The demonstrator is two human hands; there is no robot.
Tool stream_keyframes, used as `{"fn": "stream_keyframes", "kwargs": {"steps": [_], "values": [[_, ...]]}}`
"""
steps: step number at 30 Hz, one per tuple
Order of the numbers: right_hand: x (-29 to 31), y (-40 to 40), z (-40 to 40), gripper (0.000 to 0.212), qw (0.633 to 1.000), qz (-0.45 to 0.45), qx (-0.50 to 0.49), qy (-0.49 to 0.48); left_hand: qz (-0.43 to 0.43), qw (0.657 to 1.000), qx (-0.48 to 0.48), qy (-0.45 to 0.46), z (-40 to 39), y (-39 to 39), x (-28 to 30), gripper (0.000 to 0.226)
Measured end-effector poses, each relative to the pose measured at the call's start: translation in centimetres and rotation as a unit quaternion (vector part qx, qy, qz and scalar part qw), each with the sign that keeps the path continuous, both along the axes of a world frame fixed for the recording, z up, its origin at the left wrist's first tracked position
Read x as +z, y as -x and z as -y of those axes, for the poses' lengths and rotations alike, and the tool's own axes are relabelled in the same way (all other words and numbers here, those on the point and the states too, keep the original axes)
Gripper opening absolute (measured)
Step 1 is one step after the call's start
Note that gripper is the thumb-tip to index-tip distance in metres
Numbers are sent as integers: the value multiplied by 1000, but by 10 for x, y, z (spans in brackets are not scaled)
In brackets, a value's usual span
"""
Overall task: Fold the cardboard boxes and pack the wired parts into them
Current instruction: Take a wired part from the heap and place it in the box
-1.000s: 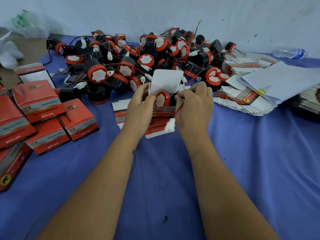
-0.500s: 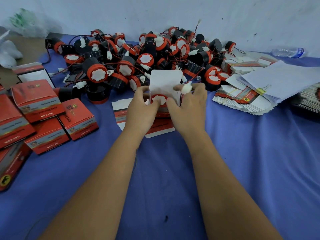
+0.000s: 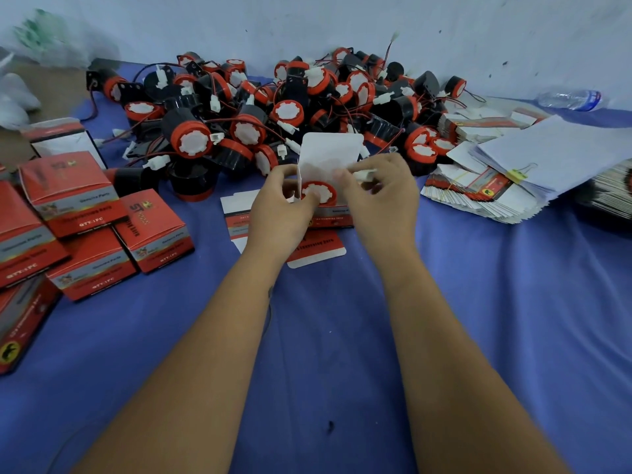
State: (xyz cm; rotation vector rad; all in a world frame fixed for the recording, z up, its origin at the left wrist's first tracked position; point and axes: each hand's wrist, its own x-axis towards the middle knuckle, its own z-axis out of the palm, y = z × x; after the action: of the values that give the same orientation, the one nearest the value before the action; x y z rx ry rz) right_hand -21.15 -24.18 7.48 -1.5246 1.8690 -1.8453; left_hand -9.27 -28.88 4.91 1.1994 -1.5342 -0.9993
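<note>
The left hand (image 3: 277,206) grips the open box (image 3: 330,213) at centre on the blue cloth (image 3: 478,302), its white flap (image 3: 330,152) upright; a red-capped part (image 3: 318,192) sits inside. The right hand (image 3: 379,196) pinches the white connector (image 3: 364,174) above it; loose parts (image 3: 273,107) lie piled behind

Closed red boxes (image 3: 152,230) at left: the grey band on several reads "Genuine Parts" and the red strip below it "QTY:1PC"; one top face carries large letters "ST". A black-on-yellow animal emblem marks the box at far left (image 3: 8,352) and a flat carton in the stack at right (image 3: 485,191). Print on the open box (image 3: 333,213) between the hands is too blurred to read.
</note>
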Motion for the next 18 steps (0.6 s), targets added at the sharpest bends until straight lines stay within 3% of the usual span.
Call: {"fn": "stream_keyframes", "kwargs": {"steps": [3, 5, 12, 15, 18], "values": [[-13, -1, 5, 13, 980, -184, -58, -36, -3, 1000, -2, 12, -1, 0, 0, 31], [-19, 0, 5, 16, 966, -237, -86, -61, -3, 1000, -3, 13, -1, 0, 0, 30], [-19, 3, 2, 38, 964, -221, -32, -142, -7, 1000, -2, 12, -1, 0, -1, 28], [-20, 5, 5, 27, 966, -204, -33, -157, -5, 1000, -5, 11, -1, -1, 0, 31], [-17, 8, 6, 17, 986, -122, -50, -98, -3, 1000, -7, 10, -1, -1, 1, 33]]}}
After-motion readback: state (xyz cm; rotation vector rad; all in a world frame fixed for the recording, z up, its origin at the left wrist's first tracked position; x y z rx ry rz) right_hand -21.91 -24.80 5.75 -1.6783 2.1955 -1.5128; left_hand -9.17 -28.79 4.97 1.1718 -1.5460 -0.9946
